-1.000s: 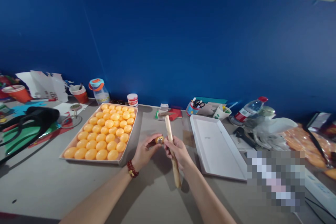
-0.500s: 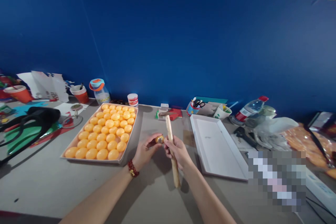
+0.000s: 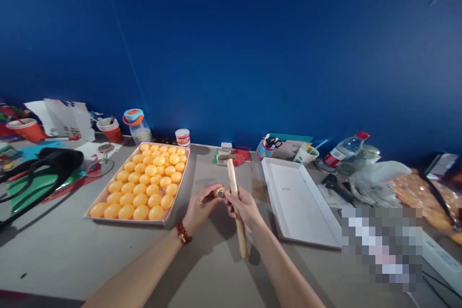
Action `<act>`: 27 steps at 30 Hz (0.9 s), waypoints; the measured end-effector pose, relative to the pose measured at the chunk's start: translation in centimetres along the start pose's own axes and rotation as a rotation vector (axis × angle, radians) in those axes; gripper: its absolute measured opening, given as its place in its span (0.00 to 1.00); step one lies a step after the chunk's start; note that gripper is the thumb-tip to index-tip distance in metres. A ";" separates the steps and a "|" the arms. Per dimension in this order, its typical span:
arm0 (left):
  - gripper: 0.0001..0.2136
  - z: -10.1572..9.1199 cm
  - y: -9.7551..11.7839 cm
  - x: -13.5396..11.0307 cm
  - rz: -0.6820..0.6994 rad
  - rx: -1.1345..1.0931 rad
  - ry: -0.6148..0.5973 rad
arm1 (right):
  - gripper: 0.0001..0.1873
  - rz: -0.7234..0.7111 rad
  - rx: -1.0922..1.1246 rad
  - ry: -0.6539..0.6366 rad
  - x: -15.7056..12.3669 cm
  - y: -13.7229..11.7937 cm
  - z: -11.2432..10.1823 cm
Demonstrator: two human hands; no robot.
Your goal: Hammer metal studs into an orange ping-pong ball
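Note:
A small orange ball (image 3: 218, 192) with a dark, silvery patch on the side facing right is pinched between thumb and fingers of my left hand (image 3: 202, 206), which wears a dark red bead bracelet (image 3: 183, 232). My right hand (image 3: 245, 206) is wrapped round the wooden handle of a hammer (image 3: 240, 236). Its head points away from me, and the handle slants down toward me. The right fingertips sit close beside the ball; whether they touch it I cannot tell. On the left, a shallow box (image 3: 164, 221) holds rows of orange balls (image 3: 140, 212).
A shallow white tray (image 3: 303, 207) lies to the right. Along the blue wall (image 3: 231, 57) stand a pen cup (image 3: 265, 150), a paper cup (image 3: 306, 153), a plastic bottle (image 3: 342, 151), a small jar (image 3: 182, 137) and a water jug (image 3: 137, 127). Black straps (image 3: 54, 168) lie at far left.

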State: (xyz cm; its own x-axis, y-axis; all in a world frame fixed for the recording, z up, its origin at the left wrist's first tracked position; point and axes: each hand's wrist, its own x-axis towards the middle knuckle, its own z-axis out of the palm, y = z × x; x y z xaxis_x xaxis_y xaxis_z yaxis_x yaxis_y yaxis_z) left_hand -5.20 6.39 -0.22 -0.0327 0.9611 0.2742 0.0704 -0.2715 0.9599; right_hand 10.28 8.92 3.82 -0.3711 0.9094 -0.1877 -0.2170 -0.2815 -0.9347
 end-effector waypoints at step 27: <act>0.13 -1.8 1.4 1.8 -0.011 -0.260 0.192 | 0.11 -0.546 -1.285 0.091 -1.4 -3.2 -2.9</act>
State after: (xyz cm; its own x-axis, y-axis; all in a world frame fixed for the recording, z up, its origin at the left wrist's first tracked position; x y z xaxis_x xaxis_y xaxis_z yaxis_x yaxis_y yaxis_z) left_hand -6.96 7.70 1.72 -0.2211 0.9438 0.2458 -0.1875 -0.2884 0.9390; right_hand 14.14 9.45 6.19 -0.4391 0.8423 0.3127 0.6739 0.5390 -0.5054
